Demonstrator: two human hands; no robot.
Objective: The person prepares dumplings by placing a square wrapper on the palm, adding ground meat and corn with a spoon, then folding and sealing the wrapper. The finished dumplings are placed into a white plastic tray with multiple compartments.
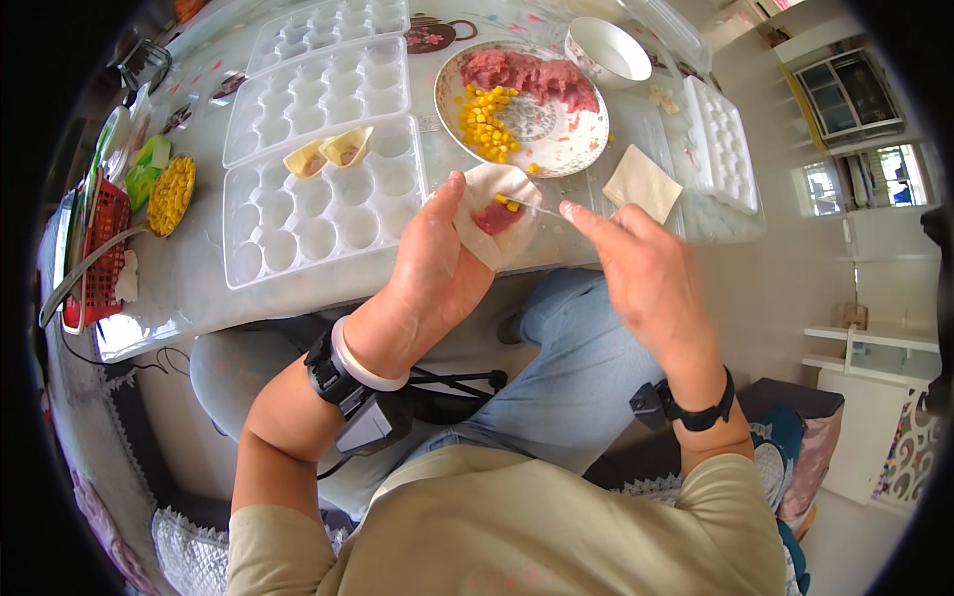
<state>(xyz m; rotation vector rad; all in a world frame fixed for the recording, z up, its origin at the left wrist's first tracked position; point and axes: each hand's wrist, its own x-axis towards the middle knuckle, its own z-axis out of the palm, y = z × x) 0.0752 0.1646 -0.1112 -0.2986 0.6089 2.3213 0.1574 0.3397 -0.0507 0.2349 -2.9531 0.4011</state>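
Observation:
In my left hand (440, 276) rests a dough wrapper (484, 185), held at its edge under the thumb. A patch of pink minced meat (493, 220) lies on it, with a few yellow corn kernels (507, 202) on top. My right hand (648, 276) grips a thin metal utensil (548, 210), whose tip reaches the filling; its exact kind is unclear. Beyond the hands stands a patterned plate (563, 153) with raw minced meat (522, 74) and corn (488, 123). Two folded dumplings (346, 147) sit in the nearest compartmented plastic tray (361, 227), left of my left hand.
Stacked square wrappers (642, 182) lie right of the plate. A white bowl (607, 52) touches the plate's far side. Further right is a white compartmented tray (719, 141). At left are a large spoon of corn (171, 195) and a red plastic basket (104, 246). The table edge (298, 305) runs before my knees.

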